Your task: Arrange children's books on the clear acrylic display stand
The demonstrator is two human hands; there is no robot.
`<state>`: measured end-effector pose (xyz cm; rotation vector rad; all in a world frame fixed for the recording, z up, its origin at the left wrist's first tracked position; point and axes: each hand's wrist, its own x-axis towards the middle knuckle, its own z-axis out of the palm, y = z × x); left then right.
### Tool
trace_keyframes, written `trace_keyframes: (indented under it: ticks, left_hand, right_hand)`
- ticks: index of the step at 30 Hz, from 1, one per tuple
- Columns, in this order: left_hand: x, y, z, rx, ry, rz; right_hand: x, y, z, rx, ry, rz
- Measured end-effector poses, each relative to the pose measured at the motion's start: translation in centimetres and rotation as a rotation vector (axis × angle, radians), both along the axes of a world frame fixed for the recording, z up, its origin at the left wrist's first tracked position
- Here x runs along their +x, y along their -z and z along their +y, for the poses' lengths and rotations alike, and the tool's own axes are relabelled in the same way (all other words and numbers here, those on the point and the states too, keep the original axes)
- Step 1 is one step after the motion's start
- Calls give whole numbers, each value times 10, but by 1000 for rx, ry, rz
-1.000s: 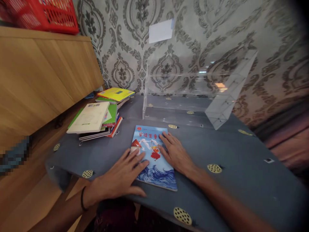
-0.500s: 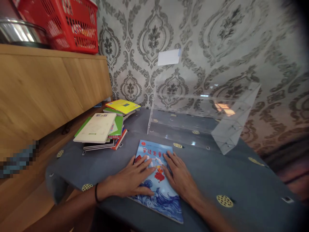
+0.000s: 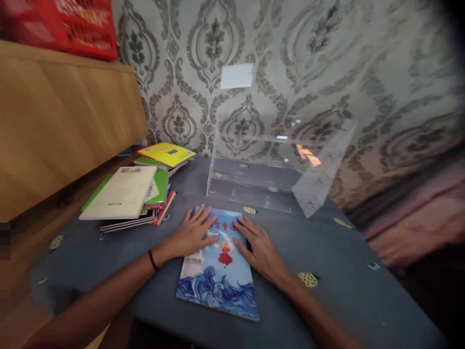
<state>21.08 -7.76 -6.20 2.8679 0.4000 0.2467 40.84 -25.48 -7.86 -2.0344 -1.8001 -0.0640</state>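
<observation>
A blue picture book with red Chinese characters and painted waves on its cover lies closed on the table. My left hand rests on the book's upper left part, fingers spread, a dark band round the wrist. On the upper right edge lies my right hand, its fingers stretched out and the thumb on the cover. Both palms face down, and neither hand grips anything. Beyond the book stands a clear acrylic rack with slanted shelves.
To the left are two stacks of books, one topped by a cream book, the other by a yellow book. A wooden cabinet with a red basket on it borders the left side. A grey-blue cloth covers the table.
My left hand has slid up the cover toward the book's top left, uncovering the lower left picture. My right hand stays at the right edge. The view has shifted to the right.
</observation>
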Motion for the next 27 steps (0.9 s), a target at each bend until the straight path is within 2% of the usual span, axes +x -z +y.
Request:
trace_keyframes:
  ticks: [3,6,18,27]
  left_hand:
    - [0,6,-2,16,-74,-30]
    - [0,8,-5,28,-108,-41]
    - [4,3,-9,40,-133,-14]
    - [1,12,-7,107,-142,-119]
  right_hand:
    - [8,-9,-1,-62,56,24]
    - [14,-10,-3,-57,86,24]
    - [20,-8,-5,37,56,-67]
    - [24,5,-2,46,49,-68]
